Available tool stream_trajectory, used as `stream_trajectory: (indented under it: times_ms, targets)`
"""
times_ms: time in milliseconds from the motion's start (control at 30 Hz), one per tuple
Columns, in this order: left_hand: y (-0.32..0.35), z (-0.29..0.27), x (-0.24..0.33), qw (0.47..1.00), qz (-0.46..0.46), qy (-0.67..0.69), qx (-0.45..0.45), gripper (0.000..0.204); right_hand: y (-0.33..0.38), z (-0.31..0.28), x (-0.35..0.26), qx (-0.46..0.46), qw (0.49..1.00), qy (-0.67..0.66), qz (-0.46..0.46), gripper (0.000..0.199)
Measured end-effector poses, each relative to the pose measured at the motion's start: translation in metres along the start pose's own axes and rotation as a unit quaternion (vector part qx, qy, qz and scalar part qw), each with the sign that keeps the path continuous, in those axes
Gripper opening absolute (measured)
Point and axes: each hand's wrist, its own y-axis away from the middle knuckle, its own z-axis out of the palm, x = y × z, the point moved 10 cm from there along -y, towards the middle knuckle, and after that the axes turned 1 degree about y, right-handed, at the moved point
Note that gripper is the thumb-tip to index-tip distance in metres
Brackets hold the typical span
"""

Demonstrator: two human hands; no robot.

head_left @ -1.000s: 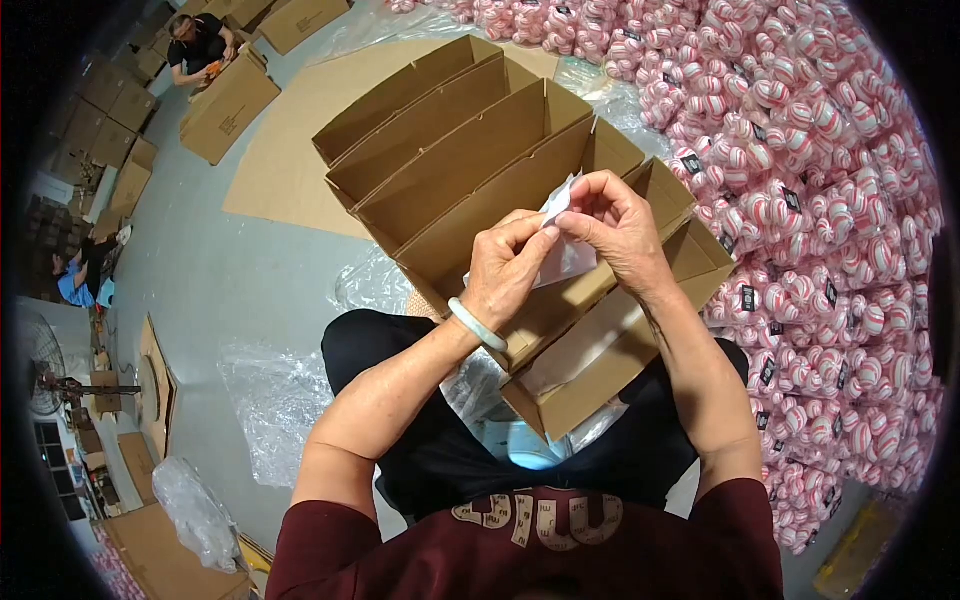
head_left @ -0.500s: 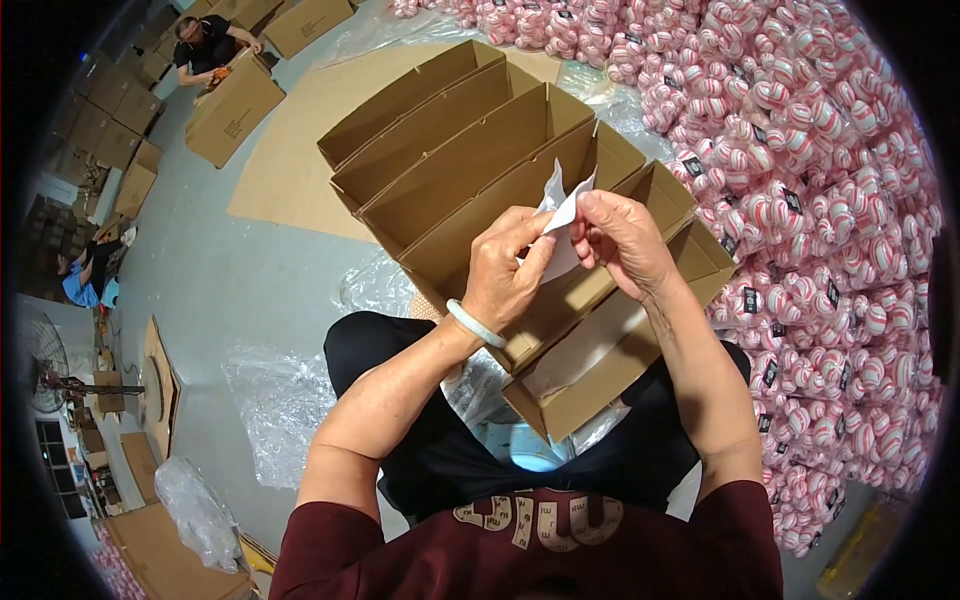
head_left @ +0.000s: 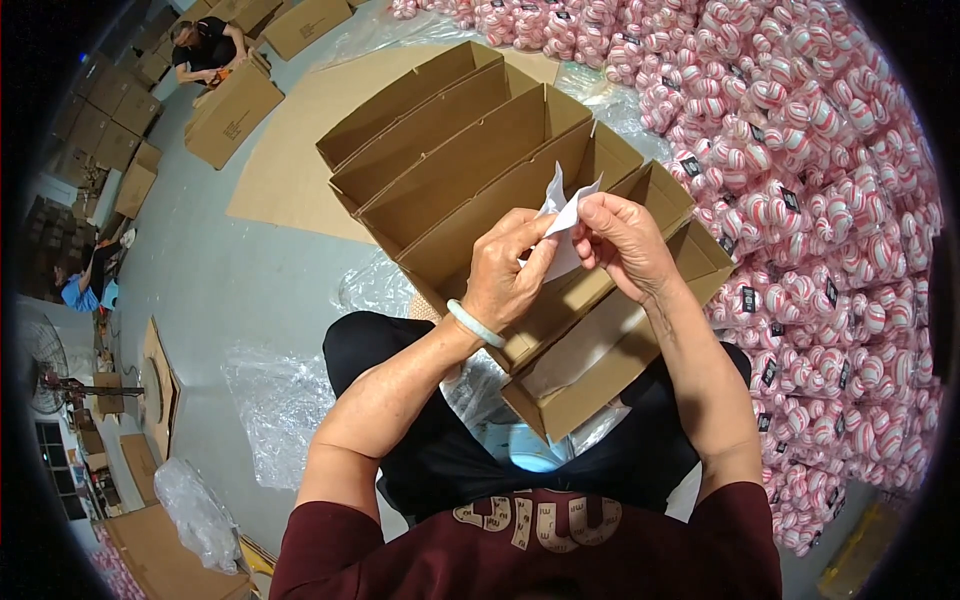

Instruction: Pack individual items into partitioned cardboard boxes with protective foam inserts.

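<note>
A white sheet of paper (head_left: 566, 215), creased and standing up in points, is held between my two hands above a row of open cardboard boxes (head_left: 470, 150). My left hand (head_left: 507, 265), with a pale bangle at the wrist, pinches the paper's left side between thumb and fingers. At the other side, the thumb and curled fingers of my right hand (head_left: 625, 240) grip its edge. Below my hands, the nearest box (head_left: 600, 385) has something pale and flat along its bottom. Its rim rests by my lap.
A large heap of bagged red-and-white striped balls (head_left: 790, 220) fills the right side. Clear plastic wrap (head_left: 270, 410) lies on the grey floor at left. Another person (head_left: 205, 48) handles a carton (head_left: 235, 112) at the far left. A fan (head_left: 50, 370) stands at the left edge.
The paper's right corner has tilted slightly right and opened a little between my hands. Both hands stay nearly in place. The far person's head and arms have shifted.
</note>
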Motion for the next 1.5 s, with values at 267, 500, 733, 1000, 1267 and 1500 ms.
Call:
stream_trajectory:
  times_ms: [267,500,733,1000,1267,1500]
  targets:
    - [-0.0005,-0.0001,0.0007,1.0,0.002,0.005,-0.001,0.025,0.0001,0.0009,0.0001,0.007,1.0,-0.008,0.006,0.021]
    - [-0.0007,-0.001,-0.0002,1.0,0.002,-0.003,0.001,0.024,-0.0004,0.0018,0.0005,-0.006,1.0,-0.016,0.007,0.019]
    - [0.0011,-0.0004,-0.003,1.0,0.004,-0.007,-0.004,0.024,-0.0007,0.0015,0.0026,0.003,1.0,-0.008,0.006,0.019]
    - [0.0001,0.0008,-0.0013,1.0,0.0,0.002,-0.009,0.024,-0.0005,-0.0017,0.0035,0.013,1.0,-0.015,0.005,0.016]
    - [0.001,0.0031,-0.0004,1.0,0.02,0.004,-0.011,0.021,-0.0006,-0.003,0.0038,0.015,1.0,-0.003,0.004,0.015]
    - [0.0019,0.0036,-0.0023,0.999,-0.02,0.038,-0.032,0.022,0.0026,0.0017,0.0005,0.008,1.0,-0.005,-0.002,0.014]
